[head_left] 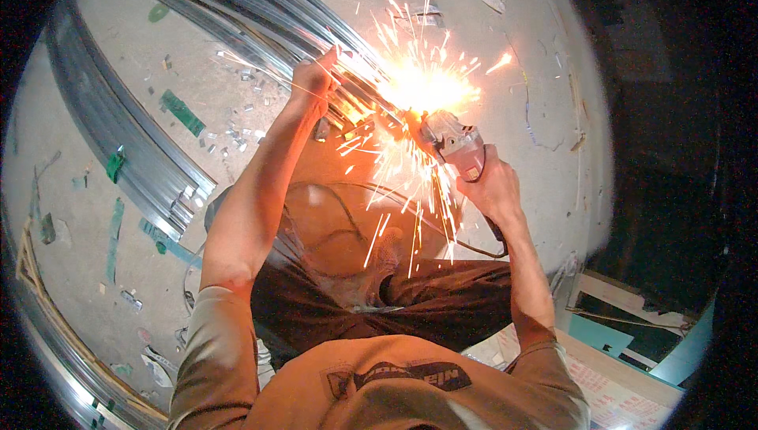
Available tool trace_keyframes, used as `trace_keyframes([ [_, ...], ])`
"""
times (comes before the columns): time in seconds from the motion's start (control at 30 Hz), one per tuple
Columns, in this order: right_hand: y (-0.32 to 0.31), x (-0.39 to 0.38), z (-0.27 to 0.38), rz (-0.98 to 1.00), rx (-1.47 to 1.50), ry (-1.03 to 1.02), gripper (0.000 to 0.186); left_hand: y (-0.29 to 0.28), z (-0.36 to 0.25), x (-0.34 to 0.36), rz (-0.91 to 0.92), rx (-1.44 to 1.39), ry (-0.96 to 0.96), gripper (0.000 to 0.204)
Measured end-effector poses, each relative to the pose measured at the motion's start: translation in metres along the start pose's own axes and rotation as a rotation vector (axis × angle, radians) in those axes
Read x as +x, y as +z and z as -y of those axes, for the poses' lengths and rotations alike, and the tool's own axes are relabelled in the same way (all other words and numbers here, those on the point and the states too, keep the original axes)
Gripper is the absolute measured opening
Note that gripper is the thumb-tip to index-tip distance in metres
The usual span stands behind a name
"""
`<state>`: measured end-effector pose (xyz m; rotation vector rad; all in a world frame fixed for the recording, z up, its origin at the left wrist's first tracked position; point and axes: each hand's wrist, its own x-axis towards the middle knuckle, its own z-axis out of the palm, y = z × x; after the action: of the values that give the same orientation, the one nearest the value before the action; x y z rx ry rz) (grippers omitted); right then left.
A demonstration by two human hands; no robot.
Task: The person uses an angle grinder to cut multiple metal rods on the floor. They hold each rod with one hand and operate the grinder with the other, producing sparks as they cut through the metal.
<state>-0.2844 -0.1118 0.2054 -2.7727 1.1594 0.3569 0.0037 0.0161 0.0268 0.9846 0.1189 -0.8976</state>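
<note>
My left hand presses down on a bundle of long metal channel strips lying on the concrete floor. My right hand grips an angle grinder whose disc meets the strips just right of my left hand. A bright burst of sparks flies from the contact point, with streaks falling toward my legs. The grinder's cord trails back by my right wrist.
A second stack of metal strips lies at the left, and more run along the lower left rim. Small metal offcuts and green scraps litter the concrete floor. Boards and printed sheets sit at the lower right.
</note>
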Motion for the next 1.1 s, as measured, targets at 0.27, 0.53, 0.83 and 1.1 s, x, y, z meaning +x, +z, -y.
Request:
trace_keyframes([
  [0.27, 0.004, 0.005, -0.01, 0.025, -0.034, -0.008, 0.056, 0.002, -0.011, -0.016, -0.033, 0.057, -0.047, 0.03],
  [0.53, -0.001, 0.007, -0.005, 0.017, -0.022, -0.007, 0.055, 0.005, -0.001, -0.016, -0.02, -0.201, -0.047, 0.021],
  [0.83, -0.002, 0.009, -0.006, -0.006, -0.08, -0.078, 0.049, 0.015, -0.013, -0.037, -0.147, -0.048, -0.032, 0.024],
  [1.1, -0.005, 0.012, -0.003, -0.004, -0.102, -0.102, 0.049, 0.013, -0.017, -0.04, -0.188, 0.037, -0.043, 0.029],
])
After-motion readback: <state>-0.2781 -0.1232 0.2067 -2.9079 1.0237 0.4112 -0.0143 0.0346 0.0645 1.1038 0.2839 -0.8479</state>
